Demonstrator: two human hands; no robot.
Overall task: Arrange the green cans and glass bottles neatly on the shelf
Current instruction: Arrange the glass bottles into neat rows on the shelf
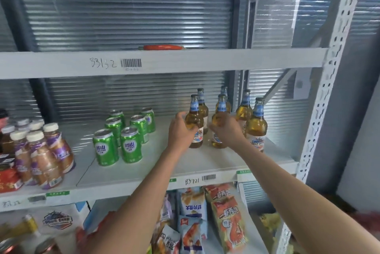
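Several green cans stand in two rows on the middle shelf, left of centre. To their right stand several amber glass bottles with blue neck labels. My left hand grips the front left bottle around its body. My right hand curls round the bottle beside it, hiding its lower half. Both held bottles stand upright on the shelf. A further front bottle stands just right of my right hand.
Brown drink bottles with white caps crowd the shelf's left end beside a red box. A perforated white upright bounds the right side. Snack bags fill the shelf below. A red object lies on the upper shelf.
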